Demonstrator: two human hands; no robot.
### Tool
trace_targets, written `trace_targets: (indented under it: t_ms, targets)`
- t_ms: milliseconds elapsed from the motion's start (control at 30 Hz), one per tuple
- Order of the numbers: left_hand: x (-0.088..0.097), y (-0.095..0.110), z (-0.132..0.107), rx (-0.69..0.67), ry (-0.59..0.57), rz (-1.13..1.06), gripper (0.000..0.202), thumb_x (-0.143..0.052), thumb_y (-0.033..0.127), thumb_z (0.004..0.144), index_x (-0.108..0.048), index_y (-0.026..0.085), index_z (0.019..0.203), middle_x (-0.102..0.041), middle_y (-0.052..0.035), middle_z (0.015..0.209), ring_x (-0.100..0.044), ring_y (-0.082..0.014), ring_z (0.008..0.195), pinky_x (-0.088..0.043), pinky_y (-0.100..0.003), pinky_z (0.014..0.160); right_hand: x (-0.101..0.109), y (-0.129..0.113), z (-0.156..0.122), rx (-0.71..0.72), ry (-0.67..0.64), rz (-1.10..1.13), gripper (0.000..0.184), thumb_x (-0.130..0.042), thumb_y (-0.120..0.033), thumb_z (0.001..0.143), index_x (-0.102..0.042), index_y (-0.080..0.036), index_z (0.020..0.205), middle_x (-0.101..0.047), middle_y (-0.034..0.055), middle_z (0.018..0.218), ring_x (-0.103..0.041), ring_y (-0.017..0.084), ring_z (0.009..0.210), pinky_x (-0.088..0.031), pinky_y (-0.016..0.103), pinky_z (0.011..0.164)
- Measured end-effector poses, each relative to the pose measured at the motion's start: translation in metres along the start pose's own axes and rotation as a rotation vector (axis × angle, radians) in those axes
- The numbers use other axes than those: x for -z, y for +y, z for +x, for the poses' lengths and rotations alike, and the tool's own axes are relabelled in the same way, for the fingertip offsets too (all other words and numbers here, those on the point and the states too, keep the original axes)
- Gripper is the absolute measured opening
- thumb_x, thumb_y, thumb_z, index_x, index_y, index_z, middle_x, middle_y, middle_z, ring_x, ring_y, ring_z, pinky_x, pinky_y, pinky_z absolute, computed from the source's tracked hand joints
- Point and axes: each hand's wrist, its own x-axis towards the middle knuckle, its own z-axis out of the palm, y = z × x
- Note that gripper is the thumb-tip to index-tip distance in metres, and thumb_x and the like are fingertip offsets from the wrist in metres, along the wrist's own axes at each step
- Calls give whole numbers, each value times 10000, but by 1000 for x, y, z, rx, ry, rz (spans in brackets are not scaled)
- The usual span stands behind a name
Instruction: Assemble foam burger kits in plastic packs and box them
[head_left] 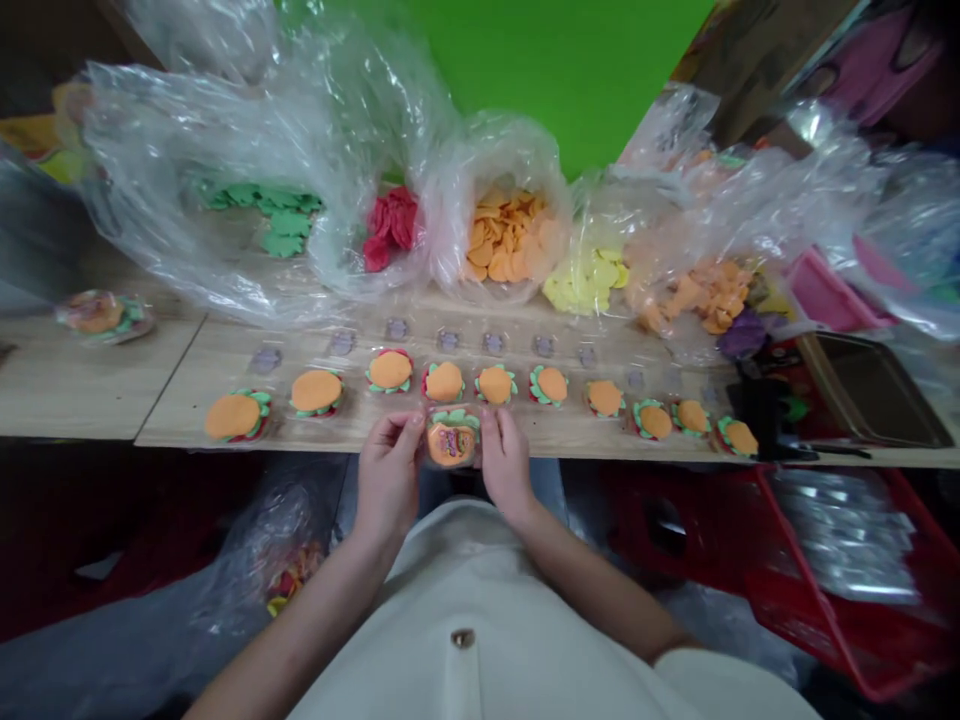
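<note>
Pinching a clear burger pack (pixel 452 440) by opposite sides, the person's left hand (pixel 388 470) and right hand (pixel 507 460) should keep finger pressure even.

A packaged miniature burger (pixel 451 440) is held between the left grip (pixel 388 470) and the right grip (pixel 506 460) at the front edge of the tabletop (pixel 180 390). Beyond it, ten unpicked miniature burgers (pixel 390 372) are lined up from left to right, pack lids (pixel 493 343) laid behind them. Farther back, bagged lettuce pieces (pixel 289 228) are placed at left and bagged bun pieces (pixel 510 240) near the center. A tray (pixel 877 385) is set right of the row. Below the tabletop at right, stacked plastic packs (pixel 847 530) are contained in a crate (pixel 814 590).
</note>
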Motion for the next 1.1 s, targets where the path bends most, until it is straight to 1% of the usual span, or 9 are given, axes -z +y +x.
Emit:
trace_targets:
  t_ms: [133, 267, 433, 500, 633, 767, 967, 1033, 1100]
  targets:
    - [-18, -3, -6, -133, -12, 0, 168, -667, 291, 710, -560, 166, 743, -635, 18, 755, -583, -105, 701, -470, -218, 643, 3, 4, -4, 32, 119, 80, 329, -313, -400, 912, -459, -198, 697, -446, -28, 577, -409, 111, 540, -319, 232, 536]
    - [-18, 3, -11, -222, -73, 79, 136, -622, 302, 756, -553, 186, 769, -625, 17, 820, -581, -111, 776, -475, -223, 694, 17, 1, 18, 134, 64, 71, 351, -315, -401, 913, -409, -203, 638, -404, -35, 549, -385, 102, 518, -303, 235, 524]
    - [-4, 29, 4, 84, -465, 256, 320, -671, 325, 704, -594, 232, 1001, -603, -42, 1100, -592, -173, 908, -504, -262, 710, 32, -11, 54, 267, -239, -100, 418, -390, -448, 880, -409, -196, 547, -402, -38, 503, -401, 95, 510, -281, 232, 518]
    - [-5, 33, 10, 108, -515, 316, 453, -716, 292, 659, -584, 238, 1089, -603, -64, 1127, -606, -193, 904, -514, -285, 723, 31, -13, 61, 272, -249, -117, 420, -401, -460, 874, -441, -194, 551, -424, -35, 508, -413, 97, 515, -286, 232, 524]
    - [-19, 18, 8, -17, -375, 293, 596, -669, 320, 706, -458, 284, 1263, -544, -79, 1231, -596, -225, 980, -523, -330, 745, 15, -9, 49, 56, 70, 126, 411, -318, -463, 899, -510, -197, 652, -513, -13, 581, -481, 118, 568, -357, 234, 559]
    - [-32, -12, -4, -348, -265, 314, 579, -641, 279, 737, -422, 280, 1274, -448, -84, 1331, -470, -236, 1179, -439, -371, 933, 0, -4, 24, -59, 248, 389, 365, -315, -437, 901, -552, -191, 774, -592, 25, 750, -541, 136, 695, -428, 245, 643]
    - [-36, -30, -20, -589, -215, 365, 554, -642, 193, 734, -415, 271, 1233, -427, -77, 1321, -415, -220, 1224, -356, -383, 1016, 12, -6, 19, -40, 256, 454, 350, -355, -446, 888, -538, -196, 725, -566, 6, 663, -519, 131, 614, -428, 241, 588]
    - [-36, -28, -23, -568, -211, 336, 548, -649, 189, 726, -417, 268, 1215, -429, -77, 1311, -415, -219, 1221, -354, -383, 1014, 19, -6, 22, 0, 238, 418, 351, -352, -432, 892, -535, -194, 711, -554, -1, 636, -510, 125, 599, -418, 240, 584]
    - [-36, -23, -23, -450, -273, 271, 540, -662, 187, 712, -419, 282, 1186, -457, -63, 1281, -453, -210, 1182, -385, -373, 983, 25, -6, 26, 39, 196, 353, 356, -353, -421, 895, -524, -189, 687, -534, -7, 613, -494, 117, 580, -402, 237, 571]
